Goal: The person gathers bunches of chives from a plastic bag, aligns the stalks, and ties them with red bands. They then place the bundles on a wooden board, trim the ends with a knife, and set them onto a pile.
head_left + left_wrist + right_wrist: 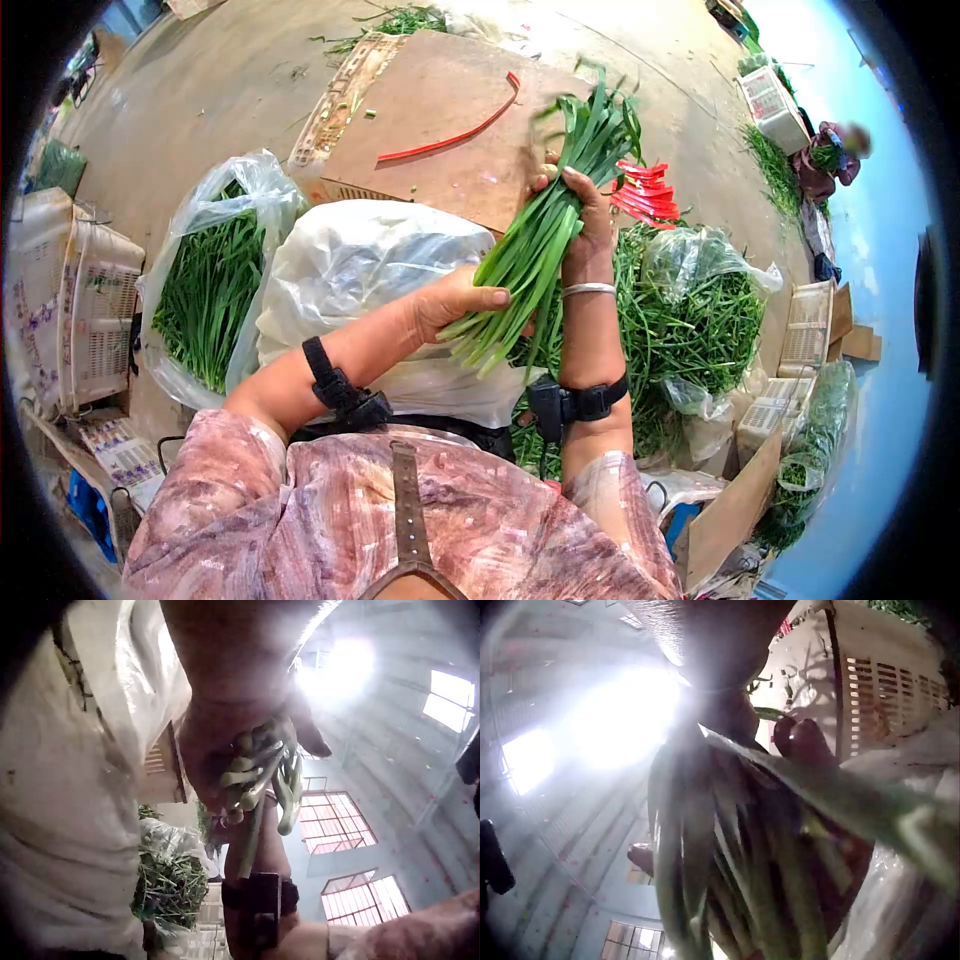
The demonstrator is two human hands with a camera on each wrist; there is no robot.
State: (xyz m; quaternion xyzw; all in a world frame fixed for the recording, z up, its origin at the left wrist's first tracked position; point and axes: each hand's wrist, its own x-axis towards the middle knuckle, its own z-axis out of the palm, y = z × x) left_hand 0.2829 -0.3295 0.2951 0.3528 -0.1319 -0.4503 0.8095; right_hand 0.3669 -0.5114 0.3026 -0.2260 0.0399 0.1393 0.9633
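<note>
A bunch of garlic chives (pixel 535 250), long flat green leaves with pale stem ends, is held slantwise in front of the body. My left hand (pixel 452 303) grips its lower part, the thumb lying across the stems. Higher up, my right hand (pixel 590 215) curls round the leafy part, with leaf tips fanning out above it. Cut stem ends (pixel 251 776) stick out from the left hand in the left wrist view. The right wrist view shows the leaves (pixel 742 855) close up, hiding much of the hands.
A board (pixel 430 110) ahead bears one red strip (pixel 455 138); more red strips (pixel 645 195) lie at its right. White plastic (pixel 370 260) covers something before me. Bagged greens stand at left (pixel 210 290) and right (pixel 700 320). Plastic crates (pixel 105 290) line the left side. Another person (pixel 825 165) sits far right.
</note>
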